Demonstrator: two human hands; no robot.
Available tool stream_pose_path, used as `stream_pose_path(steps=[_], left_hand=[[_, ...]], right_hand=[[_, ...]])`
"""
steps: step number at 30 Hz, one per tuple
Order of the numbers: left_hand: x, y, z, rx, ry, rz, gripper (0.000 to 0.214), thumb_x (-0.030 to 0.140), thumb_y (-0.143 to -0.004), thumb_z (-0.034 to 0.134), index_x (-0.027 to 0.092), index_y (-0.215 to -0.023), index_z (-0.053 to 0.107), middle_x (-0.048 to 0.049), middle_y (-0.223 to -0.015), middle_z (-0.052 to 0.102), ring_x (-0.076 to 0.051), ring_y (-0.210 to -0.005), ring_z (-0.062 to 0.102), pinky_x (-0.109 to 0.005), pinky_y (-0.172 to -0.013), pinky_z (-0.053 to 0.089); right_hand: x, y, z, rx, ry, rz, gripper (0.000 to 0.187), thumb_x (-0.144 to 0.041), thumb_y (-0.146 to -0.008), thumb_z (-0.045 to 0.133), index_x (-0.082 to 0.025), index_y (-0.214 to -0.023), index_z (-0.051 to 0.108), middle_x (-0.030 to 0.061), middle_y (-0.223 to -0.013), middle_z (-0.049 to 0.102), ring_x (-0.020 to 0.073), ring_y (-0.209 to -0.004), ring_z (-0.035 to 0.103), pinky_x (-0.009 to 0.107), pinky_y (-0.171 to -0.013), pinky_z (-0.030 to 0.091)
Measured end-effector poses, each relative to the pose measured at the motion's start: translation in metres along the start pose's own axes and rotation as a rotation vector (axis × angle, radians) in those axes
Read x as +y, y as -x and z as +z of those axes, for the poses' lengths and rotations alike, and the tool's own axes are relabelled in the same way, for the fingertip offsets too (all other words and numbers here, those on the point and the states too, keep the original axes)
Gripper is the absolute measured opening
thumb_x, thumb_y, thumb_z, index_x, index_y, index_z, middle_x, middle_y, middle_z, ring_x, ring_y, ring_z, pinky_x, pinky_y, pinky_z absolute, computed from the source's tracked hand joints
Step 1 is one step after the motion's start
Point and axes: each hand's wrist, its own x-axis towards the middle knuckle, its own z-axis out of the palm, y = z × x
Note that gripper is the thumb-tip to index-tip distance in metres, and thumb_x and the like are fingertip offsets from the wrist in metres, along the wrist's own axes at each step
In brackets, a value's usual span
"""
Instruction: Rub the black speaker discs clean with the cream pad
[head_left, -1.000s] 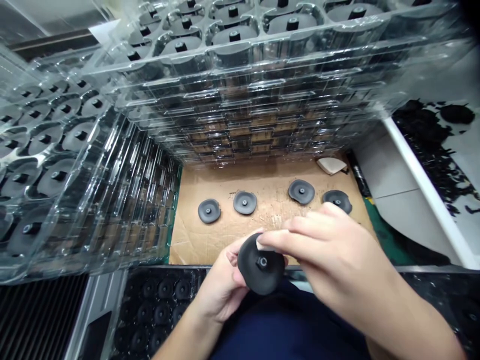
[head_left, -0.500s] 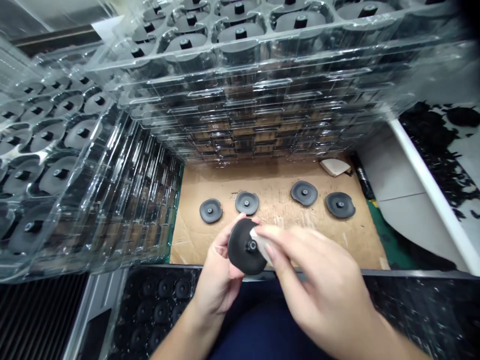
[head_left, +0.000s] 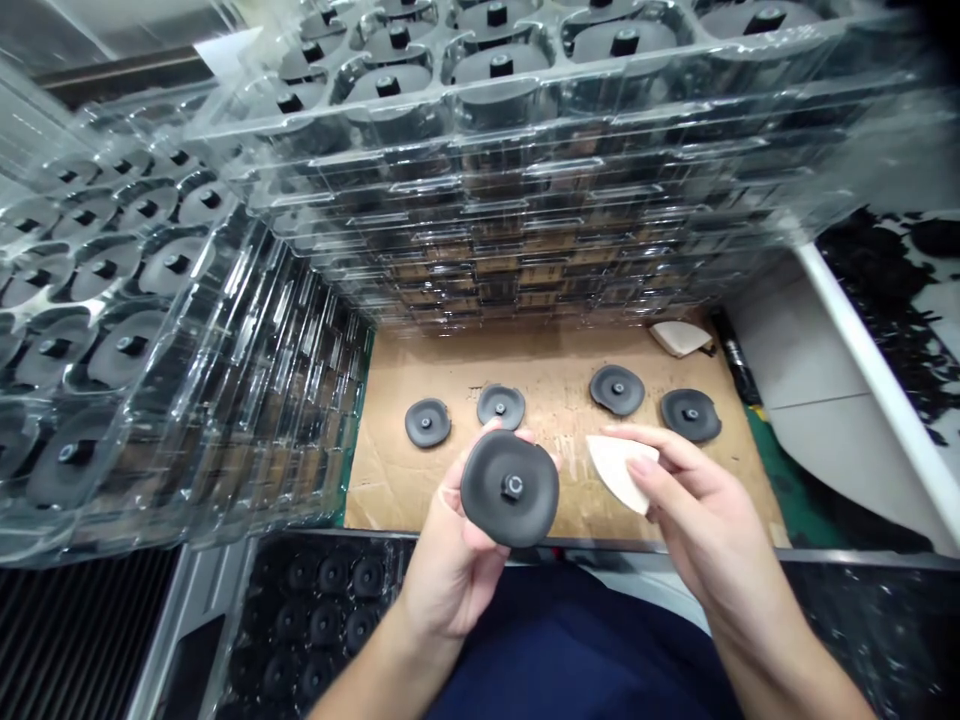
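My left hand grips a dark grey rounded disc with a short hollow stub at its centre, its dished face towards me. To the right, my right hand pinches a white wedge-shaped pad between thumb and fingers, apart from the disc. The pad looks like a makeup sponge. Beyond my hands, similar discs lie on a brown cardboard sheet: two at the left, a left one and one partly behind my fingers, and two at the right, a nearer-centre one and a far-right one.
Tall stacks of clear plastic trays filled with discs rise behind and at the left. Another white wedge pad lies by a black marker-like stick. At the right, a white-edged bin borders black scraps.
My right hand has moved right, taking the white pad off the disc. The disc in my left hand has turned to face me more fully.
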Motion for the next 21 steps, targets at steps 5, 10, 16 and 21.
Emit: stream_pose_path(steps=[5,10,16,21], left_hand=[[-0.004,0.005,0.002,0.081,-0.052,-0.025,0.055,0.011,-0.052,0.083,0.029,-0.102,0.069,0.0035,-0.103,0.071,-0.012,-0.095,0.064,-0.016,-0.082,0.048],[-0.008,0.008,-0.006,0.134,-0.128,-0.064,0.050,0.013,-0.057,0.080,0.029,-0.103,0.067,0.0037,-0.099,0.070,-0.014,-0.090,0.065,-0.020,-0.081,0.050],[-0.007,0.008,-0.008,0.108,-0.145,-0.098,0.053,0.029,-0.060,0.080,0.025,-0.111,0.063,-0.0019,-0.105,0.068,-0.019,-0.099,0.062,-0.026,-0.090,0.047],[-0.004,0.009,-0.013,0.114,-0.140,-0.148,0.055,0.016,-0.050,0.083,0.021,-0.103,0.066,-0.0020,-0.104,0.068,-0.018,-0.095,0.063,-0.019,-0.080,0.049]], right_hand=[[-0.041,0.012,0.019,-0.084,0.323,-0.440,0.022,-0.017,-0.086,0.054,-0.022,-0.106,0.063,0.0023,-0.098,0.069,0.0141,-0.082,0.064,0.022,-0.067,0.051],[-0.056,0.009,0.041,-0.470,0.445,-0.536,0.019,-0.009,-0.086,0.048,-0.014,-0.095,0.064,0.0031,-0.082,0.068,0.0125,-0.071,0.062,0.024,-0.065,0.050],[-0.055,0.005,0.043,-0.325,0.359,-0.661,0.019,-0.011,-0.088,0.046,-0.010,-0.095,0.064,0.0058,-0.080,0.066,0.0142,-0.073,0.060,0.026,-0.070,0.048],[-0.058,0.012,0.024,-0.456,0.599,-0.450,0.019,-0.008,-0.086,0.046,-0.016,-0.090,0.063,0.0007,-0.076,0.065,0.0123,-0.067,0.059,0.023,-0.060,0.044]])
